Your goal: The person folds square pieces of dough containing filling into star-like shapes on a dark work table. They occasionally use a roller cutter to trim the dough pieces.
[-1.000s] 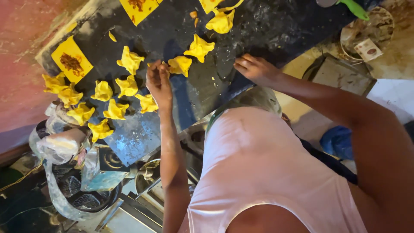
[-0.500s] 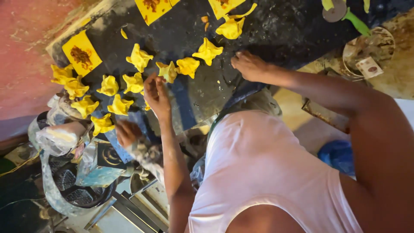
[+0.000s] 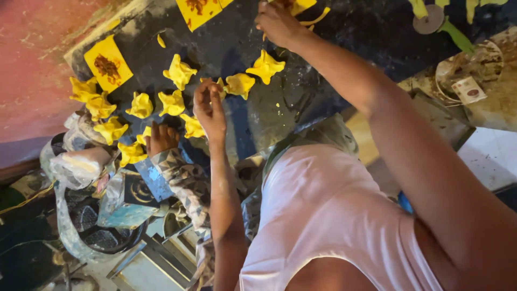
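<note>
Several folded yellow dough parcels [image 3: 179, 71] lie on a dark, flour-dusted board [image 3: 334, 59]. My left hand [image 3: 209, 108] sits among them, its fingertips pinched on the edge of one parcel [image 3: 238, 84]. My right hand [image 3: 277, 22] reaches to the board's far edge, fingers curled over a yellow dough piece [image 3: 304, 6] with a loose strip. Flat yellow squares with brown filling [image 3: 107, 64] lie at the left and top. Another person's hand [image 3: 161, 137], in a patterned sleeve, rests by the parcels at the near left.
A plastic bag and wrapped bundle [image 3: 78, 167] sit at the board's left end above a dark bowl [image 3: 102, 237]. A round cutter with a green handle [image 3: 436, 21] and a dirty plate [image 3: 471, 67] lie at the top right. A reddish wall [image 3: 32, 59] borders the left.
My right hand has left the board's middle and reached up to the dough piece at the far edge. Another person's hand has come in at the near left. My left hand stays by the same parcel.
</note>
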